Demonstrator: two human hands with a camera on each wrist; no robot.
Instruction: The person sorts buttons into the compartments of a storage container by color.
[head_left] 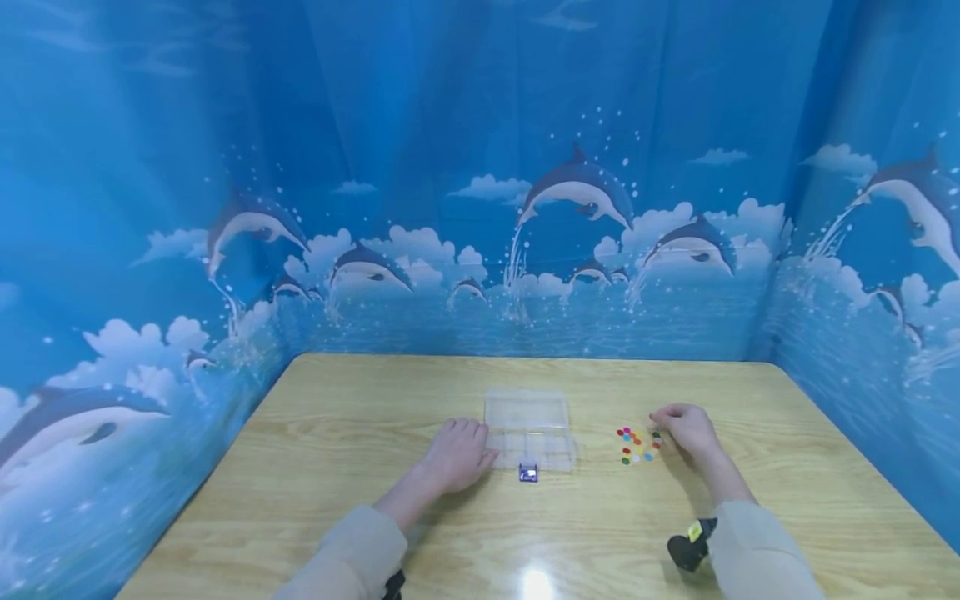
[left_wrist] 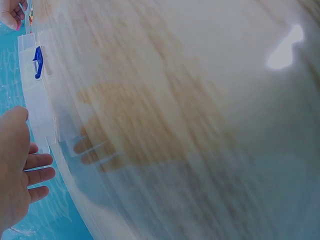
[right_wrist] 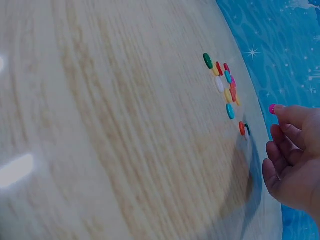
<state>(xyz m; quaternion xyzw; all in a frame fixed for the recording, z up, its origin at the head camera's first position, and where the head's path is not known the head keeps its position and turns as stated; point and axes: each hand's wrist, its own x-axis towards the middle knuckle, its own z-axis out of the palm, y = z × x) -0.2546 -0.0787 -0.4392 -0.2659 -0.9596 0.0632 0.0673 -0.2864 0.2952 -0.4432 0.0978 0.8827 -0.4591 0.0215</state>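
A clear plastic compartment box [head_left: 531, 448] lies on the table with its lid [head_left: 527, 410] laid back on the far side. Its blue latch [head_left: 528, 473] faces the near side and also shows in the left wrist view. My left hand [head_left: 457, 455] is at the box's left end, its fingers extended and loosely spread in the left wrist view [left_wrist: 25, 172]. To the right, my right hand [head_left: 688, 427] pinches a small pink button-like disc [right_wrist: 272, 109] between thumb and forefinger, raised off the table. Several similar coloured discs [head_left: 637, 442] lie scattered just left of that hand.
The wooden table [head_left: 337, 433] has blue curtains [head_left: 450, 167] printed with dolphins behind it and along both sides. A black wrist device [head_left: 690, 546] sits at the right sleeve. Glare brightens the table's near part.
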